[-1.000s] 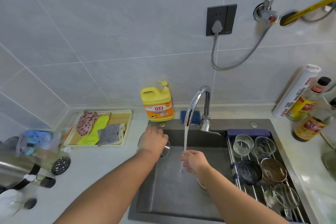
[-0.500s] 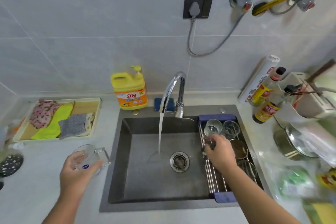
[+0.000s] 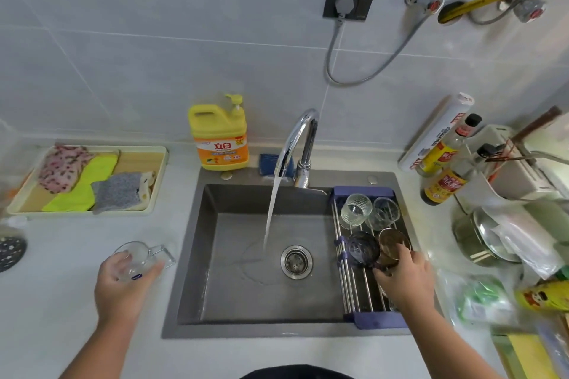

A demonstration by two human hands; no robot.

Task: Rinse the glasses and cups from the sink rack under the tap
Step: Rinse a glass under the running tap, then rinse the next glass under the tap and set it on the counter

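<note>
Water runs from the chrome tap (image 3: 297, 138) into the grey sink (image 3: 246, 286). My left hand (image 3: 123, 283) holds a clear glass mug (image 3: 140, 257) on the counter left of the sink. A roll-up rack (image 3: 354, 280) lies across the sink's right side. It carries a ribbed glass (image 3: 355, 211), a clear glass (image 3: 385, 212), a dark purple glass (image 3: 363, 248) and a brown cup (image 3: 391, 241). My right hand (image 3: 403, 280) rests on the rack with its fingers on the dark purple glass and the brown cup. Whatever lies under that hand is hidden.
A yellow detergent bottle (image 3: 220, 135) stands behind the sink. A tray of cloths (image 3: 86, 178) sits at the left. Sauce bottles (image 3: 443, 175), a white roll (image 3: 437, 132), a pot with lid (image 3: 480, 240) and bags crowd the right counter.
My left hand carried the mug from under the tap to the left counter. My right hand left the water stream, reached the rack and moved down it to the dark glass and brown cup.
</note>
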